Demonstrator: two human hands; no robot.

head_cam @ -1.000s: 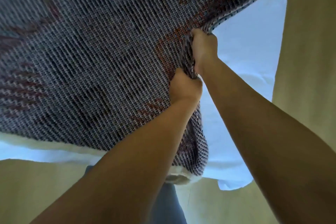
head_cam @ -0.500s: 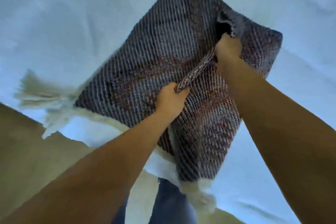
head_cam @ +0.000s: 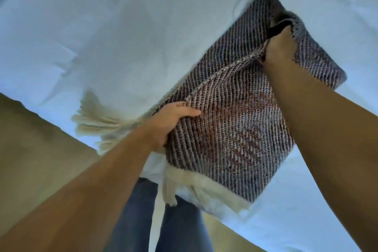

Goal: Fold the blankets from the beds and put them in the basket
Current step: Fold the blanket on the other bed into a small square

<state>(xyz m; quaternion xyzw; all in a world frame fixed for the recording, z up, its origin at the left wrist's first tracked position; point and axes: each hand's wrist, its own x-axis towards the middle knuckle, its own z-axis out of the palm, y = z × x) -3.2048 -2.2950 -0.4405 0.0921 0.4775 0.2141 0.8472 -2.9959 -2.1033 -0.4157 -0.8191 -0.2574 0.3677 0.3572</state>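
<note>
Since 1 second ago, the blanket (head_cam: 235,129) has gone from a wide spread sheet to a folded rectangle, and the hands, then nearly stacked, have drawn apart along its edge.

Head view: the blanket lies on the white bed sheet (head_cam: 122,37), its long axis running from the near edge of the bed up and to the right. The left hand (head_cam: 171,122) is closed on the near-left side of the fold, thumb across the top layer. The right hand (head_cam: 279,47) is clenched on the far corner, bunching the cloth there. A taut woven edge runs between the 2 fists. Cream fringe (head_cam: 96,122) fans out to the left, and more hangs off the near end above the person's jeans (head_cam: 180,221). The bulk of the blanket lies to the right of the line between the hands, so a further fold would likely carry that held edge rightward. No basket is in sight.
</note>
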